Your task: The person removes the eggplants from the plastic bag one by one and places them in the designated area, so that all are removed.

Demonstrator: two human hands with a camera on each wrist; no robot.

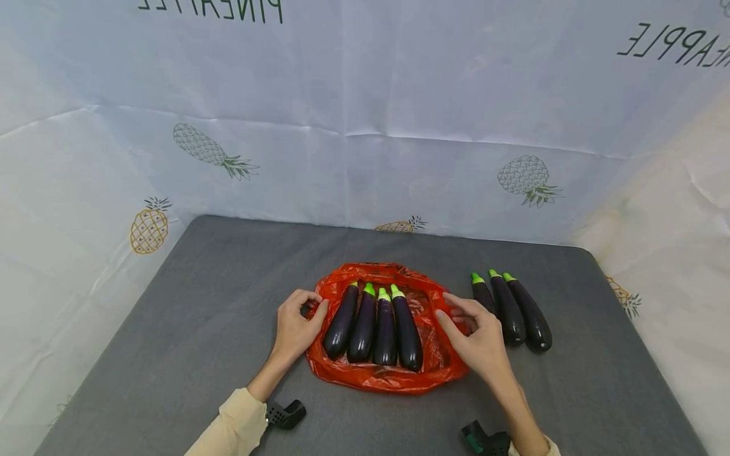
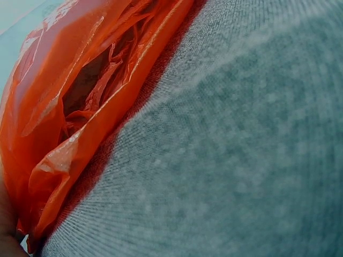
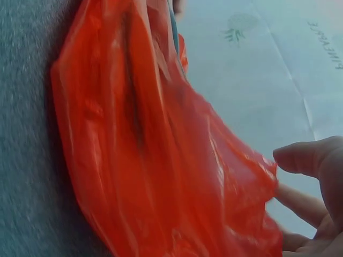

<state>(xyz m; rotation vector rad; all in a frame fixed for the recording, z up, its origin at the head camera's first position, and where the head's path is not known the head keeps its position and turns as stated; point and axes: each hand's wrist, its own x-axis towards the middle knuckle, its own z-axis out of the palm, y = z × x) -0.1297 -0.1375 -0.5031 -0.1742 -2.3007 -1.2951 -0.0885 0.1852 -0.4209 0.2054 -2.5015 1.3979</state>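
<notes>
A red plastic bag (image 1: pixel 365 380) lies spread on the table with its mouth rolled wide. Several dark purple eggplants (image 1: pixel 384 332) with green stem ends rest side by side within it. At the bag's left rim, my left hand (image 1: pixel 296 326) pinches the plastic between thumb and curled fingers; the left wrist view shows the film gathered there. My right hand (image 1: pixel 479 339) is at the opposite rim, thumb and fingers apart. In the right wrist view its thumb (image 3: pixel 300 158) stands just off the bag's edge, with the fingers beside the film.
Three more eggplants (image 1: pixel 513 310) lie to the right of the bag, the leftmost partly hidden by my right hand. A dark grey cloth (image 1: pixel 217 304) covers the table. Behind it hangs a white sheet (image 1: pixel 365 177) printed with pineapples.
</notes>
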